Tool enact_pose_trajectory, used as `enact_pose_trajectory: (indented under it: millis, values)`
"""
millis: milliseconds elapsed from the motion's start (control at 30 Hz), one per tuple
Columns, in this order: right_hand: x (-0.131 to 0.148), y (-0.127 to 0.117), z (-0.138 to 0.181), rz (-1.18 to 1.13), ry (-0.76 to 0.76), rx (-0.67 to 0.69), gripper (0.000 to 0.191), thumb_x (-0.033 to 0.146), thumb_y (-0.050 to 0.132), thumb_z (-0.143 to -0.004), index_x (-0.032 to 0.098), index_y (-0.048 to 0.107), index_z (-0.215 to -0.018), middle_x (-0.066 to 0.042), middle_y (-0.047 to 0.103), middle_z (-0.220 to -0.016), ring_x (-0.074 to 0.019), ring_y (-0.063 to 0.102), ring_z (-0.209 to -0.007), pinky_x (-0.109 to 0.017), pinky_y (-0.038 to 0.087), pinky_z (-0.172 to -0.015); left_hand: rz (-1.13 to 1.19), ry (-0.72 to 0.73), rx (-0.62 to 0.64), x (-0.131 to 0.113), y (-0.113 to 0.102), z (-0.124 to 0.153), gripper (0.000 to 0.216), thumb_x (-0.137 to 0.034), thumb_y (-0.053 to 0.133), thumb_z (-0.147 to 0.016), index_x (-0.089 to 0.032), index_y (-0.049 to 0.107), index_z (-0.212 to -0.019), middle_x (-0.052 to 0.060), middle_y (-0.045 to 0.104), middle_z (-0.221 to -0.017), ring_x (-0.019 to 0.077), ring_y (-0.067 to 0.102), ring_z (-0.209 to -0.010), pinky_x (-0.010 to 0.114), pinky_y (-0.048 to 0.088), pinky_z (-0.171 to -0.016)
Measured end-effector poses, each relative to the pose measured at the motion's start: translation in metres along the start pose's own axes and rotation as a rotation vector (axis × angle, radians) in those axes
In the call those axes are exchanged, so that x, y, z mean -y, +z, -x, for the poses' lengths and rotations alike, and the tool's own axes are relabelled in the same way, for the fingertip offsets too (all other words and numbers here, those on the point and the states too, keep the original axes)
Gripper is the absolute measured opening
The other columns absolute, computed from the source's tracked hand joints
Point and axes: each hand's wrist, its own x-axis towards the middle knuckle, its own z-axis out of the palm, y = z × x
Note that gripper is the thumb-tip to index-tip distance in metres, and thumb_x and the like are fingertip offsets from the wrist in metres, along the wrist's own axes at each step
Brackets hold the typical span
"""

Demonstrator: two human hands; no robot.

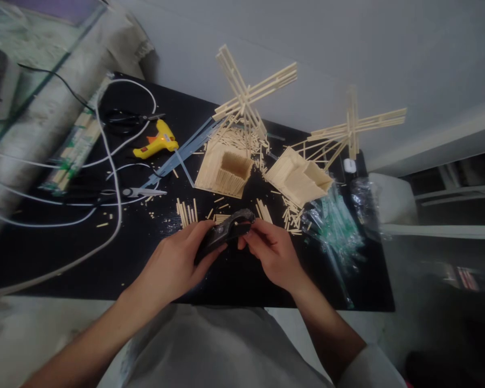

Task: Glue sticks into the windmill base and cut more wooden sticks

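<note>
My left hand [178, 261] is closed round a dark cutter or pliers [229, 229], held above the black table [44, 253]. My right hand [269, 250] pinches at the tool's jaw end; what sits between its fingertips is too small to make out. Just beyond the hands lie short cut wooden sticks [186, 211]. Further back stand two stick-built windmill models, the left windmill [230, 161] and the right windmill [303, 175], each with a cross of sticks as blades.
A yellow glue gun [156, 141], scissors [139, 192] and black-handled scissors [123, 119] lie at the left among white cables [113, 188]. Clear plastic wrappers with green print [335, 226] lie at the right. A packet of sticks [75, 148] rests at the left edge.
</note>
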Motion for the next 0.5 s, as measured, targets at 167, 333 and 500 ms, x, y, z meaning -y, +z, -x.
enact_pose_trajectory:
  millis: [167,333,500]
  values:
    - [-0.0004,0.0002,-0.001,0.002,-0.011,0.005,0.028,0.032,0.057,-0.104,0.019,0.065,-0.081,0.004,0.059,-0.071,-0.0063,0.042,-0.057,-0.023,0.034,-0.058,0.026,-0.034,0.034,0.0009,0.0007,-0.0003,0.03,-0.043,0.055,-0.101,-0.027,0.054,-0.126,0.002,0.072,-0.115,0.0198,0.073,-0.097,0.031,0.056,-0.079]
    - [0.0012,0.0009,-0.0031,0.007,-0.004,-0.001,0.03,0.033,0.058,-0.104,0.018,0.064,-0.079,0.004,0.058,-0.069,-0.0063,0.042,-0.055,-0.024,0.032,-0.056,0.048,-0.083,0.063,0.0023,0.0006,-0.0011,0.024,-0.038,0.054,-0.1,-0.026,0.056,-0.12,0.002,0.072,-0.105,0.0203,0.073,-0.088,0.031,0.054,-0.073]
    - [0.0015,0.0026,-0.0042,-0.025,0.014,0.0,0.031,0.035,0.059,-0.103,0.018,0.063,-0.077,0.005,0.057,-0.068,-0.0059,0.04,-0.055,-0.023,0.031,-0.055,0.025,-0.101,0.077,0.0039,0.0002,-0.001,0.018,-0.028,0.052,-0.096,-0.025,0.057,-0.113,0.002,0.071,-0.095,0.0192,0.071,-0.08,0.029,0.051,-0.07]
